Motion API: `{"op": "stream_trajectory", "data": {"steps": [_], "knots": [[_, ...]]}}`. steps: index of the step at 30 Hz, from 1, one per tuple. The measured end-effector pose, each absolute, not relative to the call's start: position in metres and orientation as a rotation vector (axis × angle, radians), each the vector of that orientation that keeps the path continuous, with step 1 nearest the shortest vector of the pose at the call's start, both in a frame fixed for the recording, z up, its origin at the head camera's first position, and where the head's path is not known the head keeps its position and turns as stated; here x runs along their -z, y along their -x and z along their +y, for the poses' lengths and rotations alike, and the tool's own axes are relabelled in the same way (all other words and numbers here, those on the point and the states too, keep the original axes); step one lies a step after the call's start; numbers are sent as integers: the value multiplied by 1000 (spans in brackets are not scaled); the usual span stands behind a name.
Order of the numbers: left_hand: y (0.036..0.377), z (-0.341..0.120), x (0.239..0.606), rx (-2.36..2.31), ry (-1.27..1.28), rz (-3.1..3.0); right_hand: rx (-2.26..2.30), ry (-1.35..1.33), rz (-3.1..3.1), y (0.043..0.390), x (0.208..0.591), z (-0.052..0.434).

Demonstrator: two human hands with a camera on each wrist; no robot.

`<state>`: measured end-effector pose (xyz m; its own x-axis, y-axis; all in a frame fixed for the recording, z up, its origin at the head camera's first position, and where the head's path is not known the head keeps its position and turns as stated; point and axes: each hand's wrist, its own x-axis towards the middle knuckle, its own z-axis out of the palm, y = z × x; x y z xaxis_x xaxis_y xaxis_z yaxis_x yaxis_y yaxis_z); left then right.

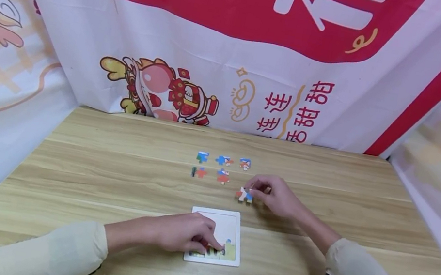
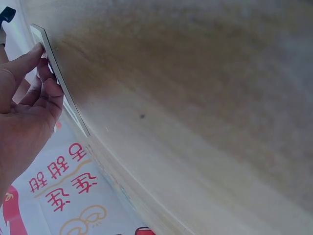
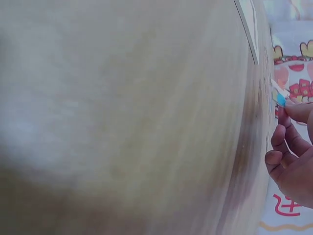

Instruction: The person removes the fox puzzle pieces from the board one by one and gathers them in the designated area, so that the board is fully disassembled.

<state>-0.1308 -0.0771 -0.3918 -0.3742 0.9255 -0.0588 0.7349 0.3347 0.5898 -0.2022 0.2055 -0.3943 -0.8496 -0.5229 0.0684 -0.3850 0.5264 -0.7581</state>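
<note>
I sit at a pale wood-grain surface (image 1: 108, 172) under even, soft light. White cloth banners (image 1: 66, 31) enclose it behind and on both sides, printed with a red panel (image 1: 235, 2), a cartoon dragon (image 1: 158, 89) and red characters (image 1: 291, 110).

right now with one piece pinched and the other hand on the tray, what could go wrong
1. The right hand pinches the puzzle piece only by its edge, so it might slip or twist on the way over.
2. The left hand rests over the lower part of the puzzle tray, covering the pieces already laid, so it may block the empty slot.
3. Five loose pieces lie close to the right hand, so a sweep could scatter them.
</note>
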Motion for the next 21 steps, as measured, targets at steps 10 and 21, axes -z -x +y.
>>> {"op": "stream_trajectory", "data": {"steps": [10,21], "knots": [[132,-76,393,-674,-1417,2214,1204,683,2640,227,394,198],[132,-77,393,-679,-1460,2213,1194,641,2669,245,397,195]]}}
